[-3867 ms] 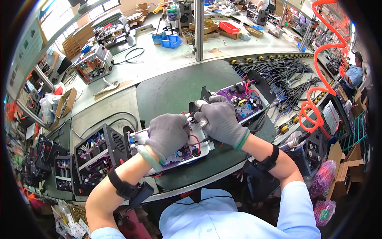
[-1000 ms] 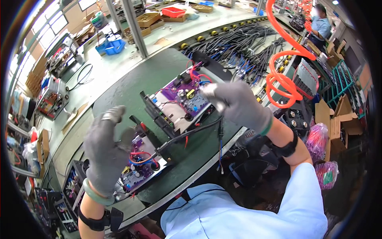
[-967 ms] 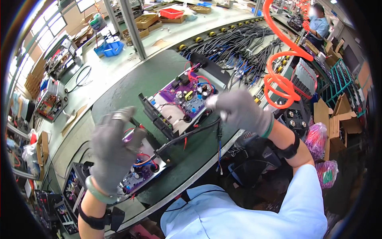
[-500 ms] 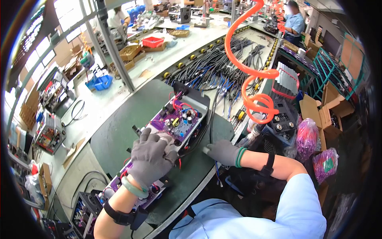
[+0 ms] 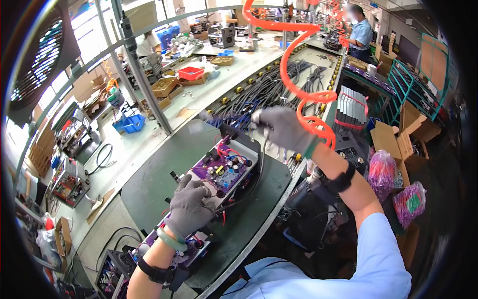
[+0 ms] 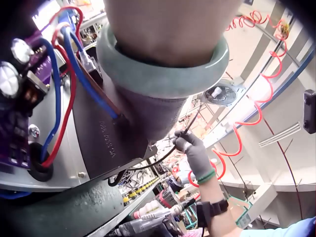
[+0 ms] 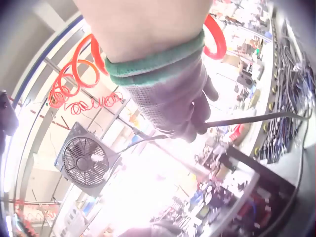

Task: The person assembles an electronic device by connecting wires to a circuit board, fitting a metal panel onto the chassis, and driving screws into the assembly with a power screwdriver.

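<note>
In the head view my gloved left hand (image 5: pixel 191 207) rests over the adjoining ends of two open electronics chassis, its fingers extended. The farther chassis (image 5: pixel 251 149) carries a purple circuit board (image 5: pixel 219 169) with red and blue wires. The nearer board (image 5: pixel 174 251) is partly hidden by my left forearm. In the left wrist view a black end panel (image 6: pixel 106 143) hides the left fingers. My gloved right hand (image 5: pixel 286 129) is raised beyond the farther chassis. The right wrist view shows its curled fingers pinching a black cable (image 7: pixel 252 119), which sticks out on both sides.
A pile of black cables (image 5: pixel 244 107) lies along the roller strip beyond the mat (image 5: pixel 149 169). An orange coiled hose (image 5: pixel 289 74) hangs close to my right hand. A power screwdriver (image 5: pixel 298 192) is at the bench's right edge. Another person (image 5: pixel 358 37) stands farther back.
My hands parted from the chassis ends, and the left settled back over them. The right dropped to the cable by the mat's right edge, then rose up and away with it.
</note>
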